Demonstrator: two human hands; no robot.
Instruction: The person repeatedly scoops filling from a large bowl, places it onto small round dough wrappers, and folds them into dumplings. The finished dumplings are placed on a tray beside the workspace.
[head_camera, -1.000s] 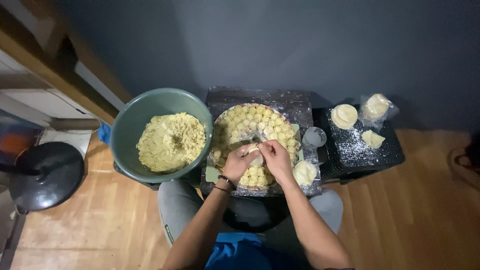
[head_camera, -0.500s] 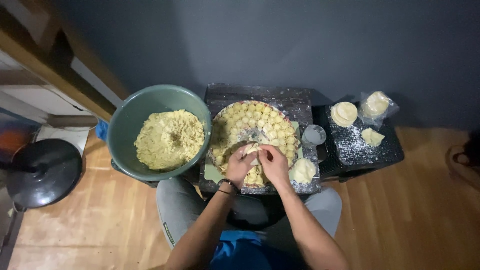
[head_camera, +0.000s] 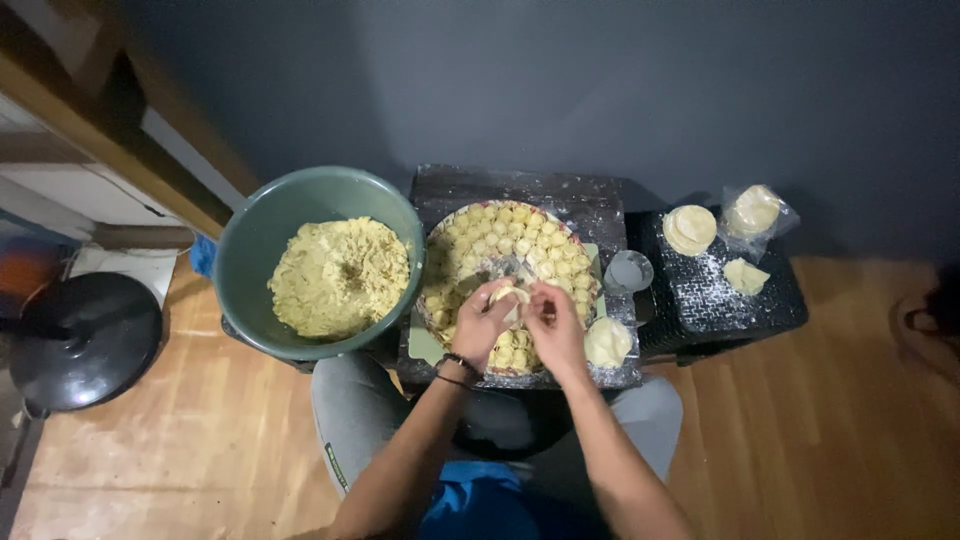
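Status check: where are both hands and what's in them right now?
Left hand and right hand together over the round tray, pinching one pale dumpling. Green bowl of filling close left. Nothing between hands and tray.

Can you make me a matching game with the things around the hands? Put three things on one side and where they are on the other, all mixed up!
Things:
1. green bowl of yellow filling
2. round tray of dumplings
3. black fan base

Places:
A. far left, on the wooden floor
B. just left of the tray
C. under both hands

Pairs: 1-B, 2-C, 3-A
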